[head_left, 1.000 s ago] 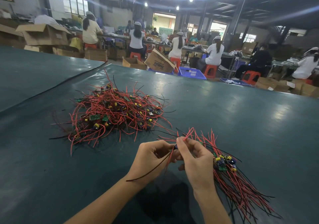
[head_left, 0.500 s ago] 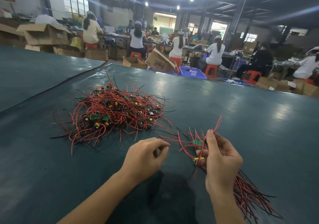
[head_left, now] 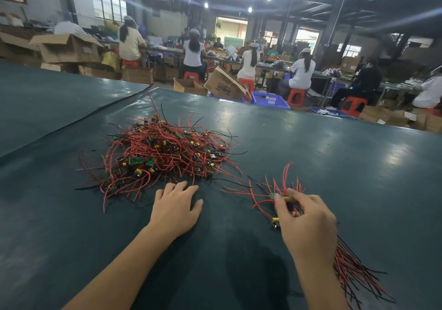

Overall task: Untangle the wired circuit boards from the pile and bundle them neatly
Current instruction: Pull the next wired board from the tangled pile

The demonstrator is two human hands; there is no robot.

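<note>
Rests left hand (head_left: 175, 208) flat on table (head_left: 311, 142), fingers straight, tangled pile (head_left: 165, 152) just beyond fingertips. Grips board end of bundle (head_left: 351, 269) under curled fingers of right hand (head_left: 308, 223).

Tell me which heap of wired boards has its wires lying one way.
The smaller bundle under the right hand: its wires trail together toward the near right. The big pile beyond the left hand is a tangle.

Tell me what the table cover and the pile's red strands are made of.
Table cover: probably vinyl or rubber sheet, dark green, semi-gloss; it shows soft glare patches. Red strands: likely plastic-coated wire, smooth; they keep springy curves.
</note>
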